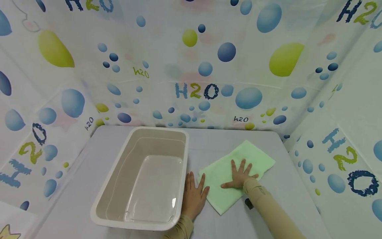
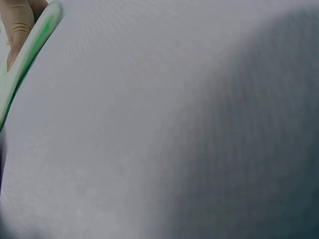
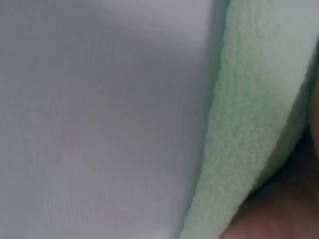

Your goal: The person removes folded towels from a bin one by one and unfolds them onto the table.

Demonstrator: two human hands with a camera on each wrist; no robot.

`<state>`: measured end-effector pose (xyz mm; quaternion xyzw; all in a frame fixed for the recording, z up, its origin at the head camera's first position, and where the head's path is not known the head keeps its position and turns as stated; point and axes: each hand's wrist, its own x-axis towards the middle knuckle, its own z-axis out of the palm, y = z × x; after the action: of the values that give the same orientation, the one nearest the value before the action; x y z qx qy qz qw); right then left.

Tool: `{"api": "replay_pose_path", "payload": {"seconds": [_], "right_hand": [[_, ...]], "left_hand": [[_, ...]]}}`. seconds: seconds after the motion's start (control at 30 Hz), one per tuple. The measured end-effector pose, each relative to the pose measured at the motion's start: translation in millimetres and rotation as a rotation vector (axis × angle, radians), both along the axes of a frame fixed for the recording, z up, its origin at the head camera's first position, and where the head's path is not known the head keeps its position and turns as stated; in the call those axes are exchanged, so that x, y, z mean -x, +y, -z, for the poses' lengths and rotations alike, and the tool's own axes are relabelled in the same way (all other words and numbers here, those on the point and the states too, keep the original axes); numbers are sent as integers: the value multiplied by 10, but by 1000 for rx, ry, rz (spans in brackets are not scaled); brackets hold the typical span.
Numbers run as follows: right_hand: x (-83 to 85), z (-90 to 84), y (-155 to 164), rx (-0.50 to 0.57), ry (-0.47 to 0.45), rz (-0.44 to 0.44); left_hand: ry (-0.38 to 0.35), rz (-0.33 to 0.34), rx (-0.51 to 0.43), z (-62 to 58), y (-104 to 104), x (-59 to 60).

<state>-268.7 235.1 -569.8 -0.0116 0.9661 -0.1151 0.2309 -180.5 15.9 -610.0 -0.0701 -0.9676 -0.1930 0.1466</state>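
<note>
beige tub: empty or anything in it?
Empty. The head view shows the beige tub upright with a bare glossy floor; the green towel lies outside on the table.

A pale grey, cloth-covered table (image 1: 268, 215) with rounded far corners filled the lower part of the head view. Around it on three sides hung a white plastic curtain wall (image 1: 167, 49) printed with blue bubbles of many sizes, yellow-green blobs and the letters "H2O" in blue, green and dark navy (image 1: 196, 91). Fold creases ran across the sheet, and faint pink shapes showed through it. The light was soft and even, casting only weak shadows on the tabletop. In both wrist views the grey cloth surface (image 2: 149, 124) showed a fine woven texture.
</note>
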Motion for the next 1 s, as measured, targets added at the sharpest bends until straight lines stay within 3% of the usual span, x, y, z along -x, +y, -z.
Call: {"api": "replay_pose_path", "payload": {"seconds": [0.2,0.43,0.6,0.8,1.0], "right_hand": [[30,101,60,-48,32,-130],[18,126,60,-15,91,-130],[-244,44,6,-1,95,-60],[-625,-87,-42,3,219,59],[-643,-161,-89,-3,281,-30]], "left_hand": [[-23,2,0,-14,0,-9],[-8,-6,27,-40,-4,13],[-34,-16,39,-24,13,6],[0,10,21,-5,66,-16],[-1,-7,-80,2,28,-8]]}}
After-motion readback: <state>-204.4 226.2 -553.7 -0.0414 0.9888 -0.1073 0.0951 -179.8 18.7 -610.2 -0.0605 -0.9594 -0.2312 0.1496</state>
